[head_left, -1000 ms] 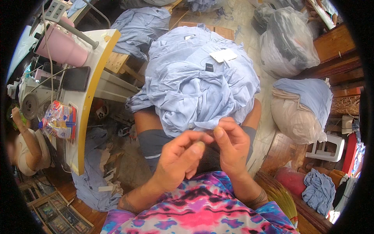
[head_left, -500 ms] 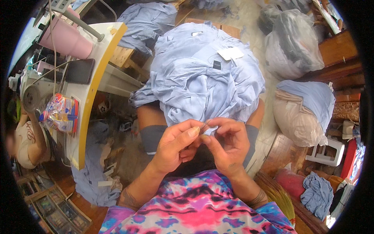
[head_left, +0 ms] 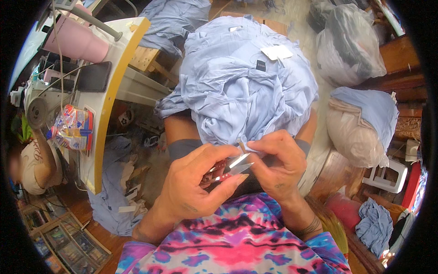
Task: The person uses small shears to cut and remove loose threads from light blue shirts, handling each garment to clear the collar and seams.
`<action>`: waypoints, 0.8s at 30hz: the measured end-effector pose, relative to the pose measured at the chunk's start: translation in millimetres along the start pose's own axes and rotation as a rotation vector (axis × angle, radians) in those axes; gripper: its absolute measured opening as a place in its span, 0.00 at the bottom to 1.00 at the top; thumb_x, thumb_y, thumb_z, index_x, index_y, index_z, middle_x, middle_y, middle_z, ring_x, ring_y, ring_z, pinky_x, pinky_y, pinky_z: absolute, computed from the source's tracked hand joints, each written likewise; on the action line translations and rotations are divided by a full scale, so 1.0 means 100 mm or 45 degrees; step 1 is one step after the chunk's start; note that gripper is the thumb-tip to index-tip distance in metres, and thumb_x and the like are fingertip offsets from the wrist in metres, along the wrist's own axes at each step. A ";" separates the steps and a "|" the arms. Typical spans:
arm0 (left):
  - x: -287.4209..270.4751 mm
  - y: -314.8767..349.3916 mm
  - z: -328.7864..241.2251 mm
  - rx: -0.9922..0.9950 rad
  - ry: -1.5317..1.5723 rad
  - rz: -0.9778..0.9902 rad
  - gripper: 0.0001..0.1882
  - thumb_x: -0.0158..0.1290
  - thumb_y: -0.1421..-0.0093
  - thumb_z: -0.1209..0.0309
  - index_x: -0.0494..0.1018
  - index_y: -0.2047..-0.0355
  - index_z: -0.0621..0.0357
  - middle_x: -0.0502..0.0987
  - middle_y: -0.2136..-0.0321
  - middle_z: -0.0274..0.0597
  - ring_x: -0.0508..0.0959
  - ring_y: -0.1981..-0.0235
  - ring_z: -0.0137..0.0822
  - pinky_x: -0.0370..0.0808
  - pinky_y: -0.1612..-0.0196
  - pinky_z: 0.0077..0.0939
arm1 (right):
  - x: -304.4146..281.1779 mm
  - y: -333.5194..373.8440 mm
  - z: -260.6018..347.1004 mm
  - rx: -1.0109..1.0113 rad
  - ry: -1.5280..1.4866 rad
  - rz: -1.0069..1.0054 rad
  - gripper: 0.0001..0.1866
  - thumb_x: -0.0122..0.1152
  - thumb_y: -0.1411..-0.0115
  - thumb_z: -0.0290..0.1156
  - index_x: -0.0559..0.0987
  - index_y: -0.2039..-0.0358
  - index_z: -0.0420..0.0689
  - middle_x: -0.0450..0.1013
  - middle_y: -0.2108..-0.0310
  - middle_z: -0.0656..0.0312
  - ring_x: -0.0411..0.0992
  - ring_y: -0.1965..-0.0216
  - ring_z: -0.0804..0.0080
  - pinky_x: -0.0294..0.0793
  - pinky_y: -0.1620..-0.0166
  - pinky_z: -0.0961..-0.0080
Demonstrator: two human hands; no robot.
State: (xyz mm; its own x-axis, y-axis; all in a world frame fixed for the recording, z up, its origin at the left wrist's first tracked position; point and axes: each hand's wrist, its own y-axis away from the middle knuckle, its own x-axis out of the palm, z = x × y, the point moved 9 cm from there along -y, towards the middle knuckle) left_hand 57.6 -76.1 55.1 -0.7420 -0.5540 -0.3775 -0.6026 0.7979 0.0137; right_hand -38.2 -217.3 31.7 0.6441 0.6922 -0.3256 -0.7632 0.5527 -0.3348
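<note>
My left hand (head_left: 191, 176) curls round a pair of red-handled thread snips (head_left: 222, 177). Their two short blades stand apart and point toward my right hand. The left index fingertip touches the edge of a light blue garment (head_left: 228, 98), which lies bunched over my lap and the space in front. A bit of that edge is pinched by my right hand (head_left: 283, 164), between thumb and index finger, just beyond the blades. Whether a thread lies between the blades is too small to tell. A dark label (head_left: 261, 66) and a white tag (head_left: 276, 52) sit on the garment.
At left stands a yellow-edged table (head_left: 119, 68) with a pink tumbler (head_left: 77, 40), a phone (head_left: 94, 76) and a colourful packet (head_left: 73, 129). Stuffed plastic bags (head_left: 349, 43) and a white stool (head_left: 388, 177) are at right. Another person (head_left: 39, 164) sits far left.
The snips have come into view in my left hand, blades apart. That hand has opened wider and turned; my right hand keeps its pinch on the cloth. The view has shifted slightly.
</note>
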 end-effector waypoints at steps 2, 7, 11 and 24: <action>0.00 -0.02 -0.03 0.054 -0.090 0.007 0.20 0.68 0.46 0.74 0.79 0.52 0.60 0.76 0.73 0.41 0.75 0.77 0.31 0.72 0.74 0.25 | 0.01 0.00 0.04 -0.009 0.036 0.020 0.12 0.74 0.53 0.18 0.87 0.66 0.43 0.77 0.71 0.60 0.76 0.73 0.72 0.75 0.70 0.77; 0.01 -0.04 -0.06 0.075 -0.196 0.038 0.20 0.67 0.47 0.75 0.80 0.52 0.59 0.75 0.75 0.41 0.76 0.78 0.32 0.72 0.75 0.26 | -0.01 -0.01 0.05 -0.031 0.031 0.025 0.12 0.74 0.53 0.18 0.86 0.66 0.42 0.77 0.72 0.60 0.76 0.73 0.73 0.75 0.70 0.77; 0.01 -0.04 -0.06 0.070 -0.217 0.036 0.20 0.67 0.47 0.75 0.81 0.52 0.59 0.75 0.75 0.41 0.76 0.79 0.32 0.72 0.76 0.25 | 0.00 -0.01 0.06 -0.042 0.037 0.040 0.13 0.74 0.53 0.18 0.86 0.65 0.42 0.77 0.72 0.60 0.76 0.74 0.72 0.74 0.71 0.77; -0.04 -0.04 -0.06 0.016 -0.265 0.032 0.18 0.67 0.47 0.73 0.81 0.55 0.63 0.75 0.77 0.40 0.72 0.80 0.30 0.66 0.75 0.24 | 0.07 -0.02 0.06 -0.084 0.122 0.173 0.14 0.74 0.53 0.18 0.86 0.65 0.44 0.76 0.70 0.61 0.76 0.71 0.69 0.75 0.70 0.74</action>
State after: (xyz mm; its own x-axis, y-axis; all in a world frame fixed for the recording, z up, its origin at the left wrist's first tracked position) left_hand 61.0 -78.6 62.1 -0.6792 -0.4737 -0.5606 -0.5800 0.8145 0.0144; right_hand -32.7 -210.2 35.7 0.5396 0.7094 -0.4534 -0.8406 0.4232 -0.3382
